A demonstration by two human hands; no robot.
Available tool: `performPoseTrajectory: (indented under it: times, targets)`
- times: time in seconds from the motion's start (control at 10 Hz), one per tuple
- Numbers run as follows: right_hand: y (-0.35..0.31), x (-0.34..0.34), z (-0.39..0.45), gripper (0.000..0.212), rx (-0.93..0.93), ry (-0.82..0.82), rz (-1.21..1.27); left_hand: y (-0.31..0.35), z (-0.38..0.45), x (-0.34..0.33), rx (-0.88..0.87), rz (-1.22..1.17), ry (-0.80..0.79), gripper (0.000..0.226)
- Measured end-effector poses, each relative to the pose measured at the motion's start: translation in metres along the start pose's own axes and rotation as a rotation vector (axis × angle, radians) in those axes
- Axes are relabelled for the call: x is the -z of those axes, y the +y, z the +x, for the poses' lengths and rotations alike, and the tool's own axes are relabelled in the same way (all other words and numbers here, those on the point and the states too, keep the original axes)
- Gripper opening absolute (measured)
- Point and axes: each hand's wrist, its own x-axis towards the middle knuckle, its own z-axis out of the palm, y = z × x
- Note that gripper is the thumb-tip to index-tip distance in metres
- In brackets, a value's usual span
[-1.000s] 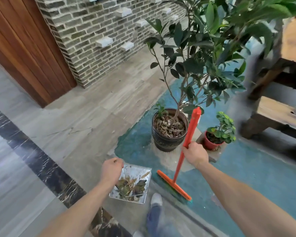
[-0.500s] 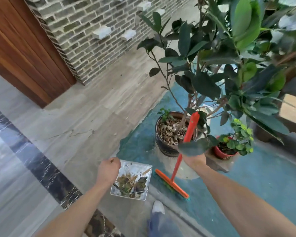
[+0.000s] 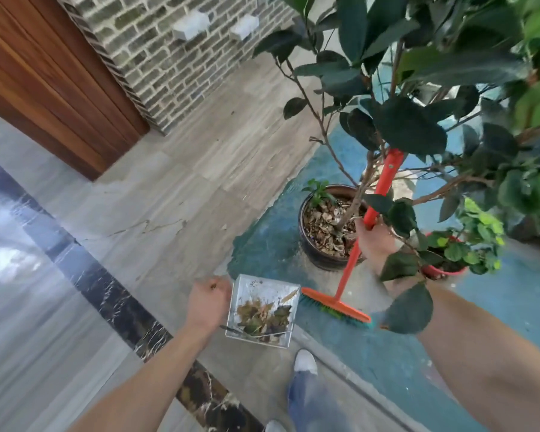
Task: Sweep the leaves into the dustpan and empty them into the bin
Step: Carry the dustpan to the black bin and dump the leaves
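Note:
A shiny metal dustpan (image 3: pixel 247 288) hangs just above the floor in the lower middle, holding a pile of brown and green dead leaves (image 3: pixel 262 316). My left hand (image 3: pixel 208 299) is closed on its handle at the pan's left side. My right hand (image 3: pixel 374 241) grips the orange handle of a broom (image 3: pixel 387 176); its orange head (image 3: pixel 334 305) with green bristles sits on the floor just right of the dustpan. Plant leaves partly cover my right wrist. No bin is in view.
A dark glazed pot (image 3: pixel 312 254) with a tall leafy tree stands behind the broom. A small red pot (image 3: pixel 446 271) with a green plant is to its right. A brick wall (image 3: pixel 169 60) and wooden panel (image 3: pixel 44 76) stand at the back left. My shoe (image 3: pixel 304 361) is below the dustpan.
The view has come closer to the tree, whose leaves now fill the upper right. Dustpan and broom keep much the same pose on the floor; both hands keep their grips.

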Motion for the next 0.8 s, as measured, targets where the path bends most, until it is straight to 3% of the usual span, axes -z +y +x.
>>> performPoseTrajectory:
  times: [0.1,0.2,0.3,0.5,0.6,0.8]
  targets:
    - [0.009,-0.004,-0.004,0.069,-0.045,0.025,0.013,0.002,-0.006,0.000,-0.003,0.038,-0.001,0.026]
    - [0.012,-0.012,-0.020,0.056,0.001,0.056,0.066,0.006,-0.012,0.002,-0.029,0.030,-0.023,0.025]
    - [0.028,-0.037,-0.073,0.036,0.080,-0.071,-0.058,0.014,-0.028,0.000,-0.055,0.000,-0.082,0.021]
    - [0.062,-0.113,-0.218,0.059,0.302,-0.610,-0.300,0.016,-0.064,-0.007,-0.166,0.004,-0.164,0.015]
    - [0.066,-0.135,-0.255,0.062,0.347,-0.598,-0.267,0.011,-0.080,-0.005,-0.167,-0.046,-0.228,0.014]
    - [0.099,-0.129,-0.336,0.039,0.186,-0.265,-0.033,0.004,-0.148,-0.006,-0.182,-0.220,-0.436,0.021]
